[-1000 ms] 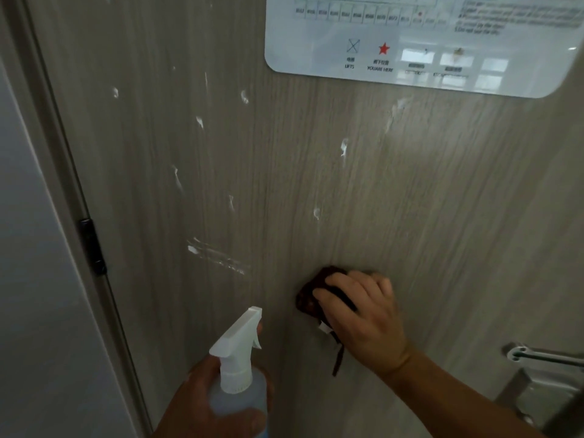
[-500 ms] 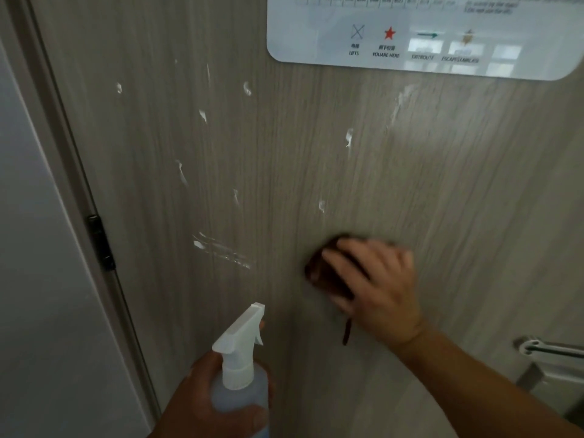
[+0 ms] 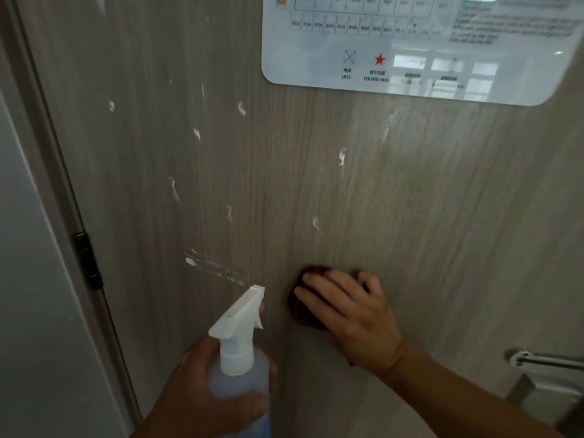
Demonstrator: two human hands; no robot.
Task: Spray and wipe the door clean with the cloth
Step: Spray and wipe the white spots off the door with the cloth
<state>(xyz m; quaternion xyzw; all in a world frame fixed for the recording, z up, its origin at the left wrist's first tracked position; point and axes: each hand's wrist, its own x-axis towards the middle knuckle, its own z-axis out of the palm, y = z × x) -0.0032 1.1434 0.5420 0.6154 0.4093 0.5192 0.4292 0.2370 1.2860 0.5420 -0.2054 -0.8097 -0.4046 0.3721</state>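
Work is looking far from done: left hand (image 3: 202, 393) is gripping the spray bottle (image 3: 238, 374); right hand (image 3: 354, 317), spread flat, is pressing the dark cloth (image 3: 303, 314) on the door (image 3: 442, 216); white smears (image 3: 215, 268) beyond are awaiting wiping.

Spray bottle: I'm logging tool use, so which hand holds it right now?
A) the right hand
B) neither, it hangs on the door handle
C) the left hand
C: the left hand grips the spray bottle at the bottom of the view, while the right hand presses the cloth against the door.
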